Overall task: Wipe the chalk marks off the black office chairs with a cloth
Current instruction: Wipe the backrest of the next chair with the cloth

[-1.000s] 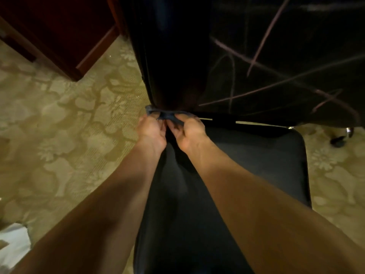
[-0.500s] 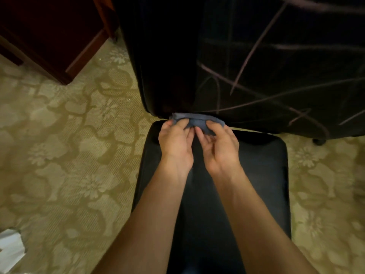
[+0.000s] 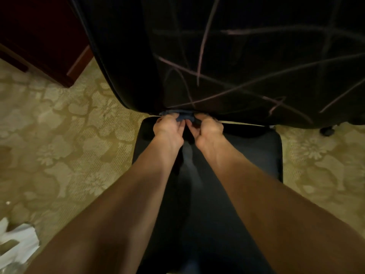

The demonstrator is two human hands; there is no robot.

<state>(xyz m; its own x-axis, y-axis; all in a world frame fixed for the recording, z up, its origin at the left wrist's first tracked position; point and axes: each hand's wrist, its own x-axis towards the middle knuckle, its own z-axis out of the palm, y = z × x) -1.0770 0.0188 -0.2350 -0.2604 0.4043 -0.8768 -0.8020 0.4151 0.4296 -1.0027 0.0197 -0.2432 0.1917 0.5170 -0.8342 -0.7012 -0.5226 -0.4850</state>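
— Cloth (image 3: pixel 182 115)? Where did it sit?

— Bunched up, dark blue, right at the crease where the backrest (image 3: pixel 246 62) met the seat (image 3: pixel 256 155). Both hands held it. The left hand (image 3: pixel 169 128) had its fingers curled over the cloth's left part, and the right hand (image 3: pixel 209 129) pinched the right part, thumb and fingers folded in. The two hands were close together, nearly touching at the fingertips.

— And the chalk?

— Pale pinkish marks (image 3: pixel 203 46) crossed the backrest in long strokes, some straight and some crossing each other, spread from above the hands out to the right edge. The cloth lay just below the lowest of them. Whether it touched a line, I could not tell.

— What about the seat?

— Black, and both forearms reached out over it. I saw no clear chalk there, though a faint grey smear ran down the middle between the arms.

— Anything round the chair?

— Patterned beige carpet (image 3: pixel 59 135) on both sides. A dark red wooden cabinet (image 3: pixel 39 36) stood at the upper left. One castor (image 3: pixel 327 131) showed at the right, under the backrest's edge. Something white and crumpled (image 3: pixel 17 244) lay on the carpet at the lower left.
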